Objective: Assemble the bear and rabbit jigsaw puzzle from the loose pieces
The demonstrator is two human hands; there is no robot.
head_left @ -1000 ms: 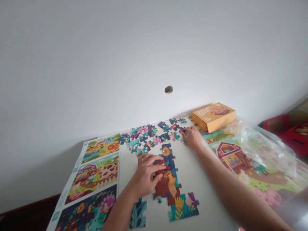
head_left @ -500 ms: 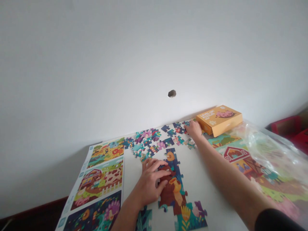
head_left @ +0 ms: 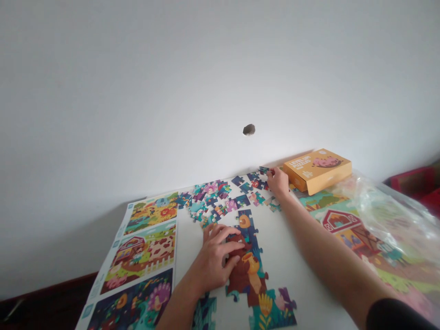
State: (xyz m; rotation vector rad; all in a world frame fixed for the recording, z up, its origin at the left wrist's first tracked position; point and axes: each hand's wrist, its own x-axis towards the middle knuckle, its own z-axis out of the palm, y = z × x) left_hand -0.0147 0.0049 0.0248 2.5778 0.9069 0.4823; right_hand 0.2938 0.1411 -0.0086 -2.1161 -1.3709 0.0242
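My left hand (head_left: 220, 252) rests with fingers spread on the left side of a joined puzzle section (head_left: 252, 270) that shows a brown bear and a honey pot. At the far edge, beside the box, my right hand (head_left: 278, 180) pinches a dark teal puzzle piece (head_left: 264, 170), tilted up off the table. Loose puzzle pieces (head_left: 209, 199) lie in a heap between the hands and the wall, some overlapping. Another joined section (head_left: 206, 314) in teal is partly hidden under my left forearm.
An orange puzzle box (head_left: 318, 169) stands at the back right against the wall. A printed picture sheet (head_left: 140, 252) lies on the left. Clear plastic wrap (head_left: 381, 220) covers part of a farm picture (head_left: 343, 222) on the right. The wall (head_left: 172, 91) has a hole (head_left: 249, 129).
My right hand has lifted a puzzle piece at the far edge and tilted it up. My left hand stays on the bear section. The view has shifted slightly.
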